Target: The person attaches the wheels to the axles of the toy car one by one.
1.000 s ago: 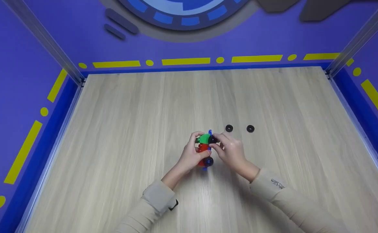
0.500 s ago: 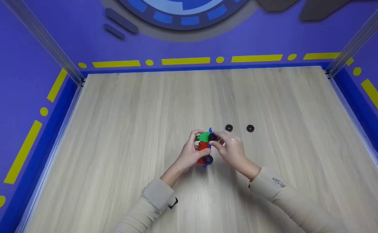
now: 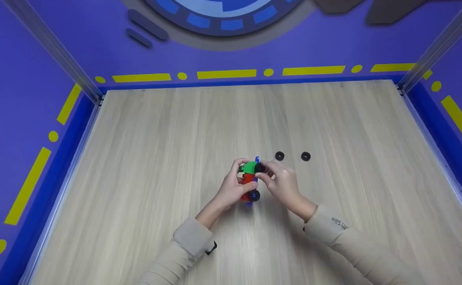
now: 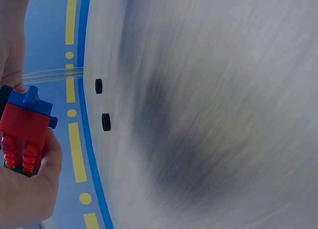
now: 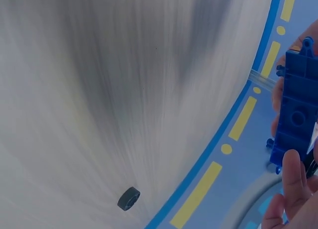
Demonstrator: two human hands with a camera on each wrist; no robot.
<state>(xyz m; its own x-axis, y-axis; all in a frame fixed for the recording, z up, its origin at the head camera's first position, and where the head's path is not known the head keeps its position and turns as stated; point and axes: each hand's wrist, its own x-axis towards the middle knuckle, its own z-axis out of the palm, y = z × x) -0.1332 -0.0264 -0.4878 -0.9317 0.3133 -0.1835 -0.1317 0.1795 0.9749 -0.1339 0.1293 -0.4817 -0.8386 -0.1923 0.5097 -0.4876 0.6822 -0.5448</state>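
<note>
My left hand (image 3: 231,189) grips a toy building-block car with red bricks (image 4: 25,124), a green brick (image 3: 250,167) and a blue chassis (image 3: 257,158). The chassis underside (image 5: 298,102) shows in the right wrist view, with bare axle stubs (image 5: 280,70) along one side. On the other side, a black wheel (image 3: 254,196) sits at the near end. My right hand (image 3: 285,183) pinches a second black wheel (image 3: 259,168) at the car's far end, with thumb and fingers against it. The fingers partly cover that wheel.
Two loose black wheels, a left one (image 3: 280,156) and a right one (image 3: 305,156), lie on the wooden tabletop (image 3: 183,138) beyond my right hand. Blue-purple panels (image 3: 231,59) with yellow marks surround the table on the back and both sides.
The car and both hands have shifted very slightly away from me since one second ago. The right hand stays pinched on the far wheel. Both loose wheels lie where they were.
</note>
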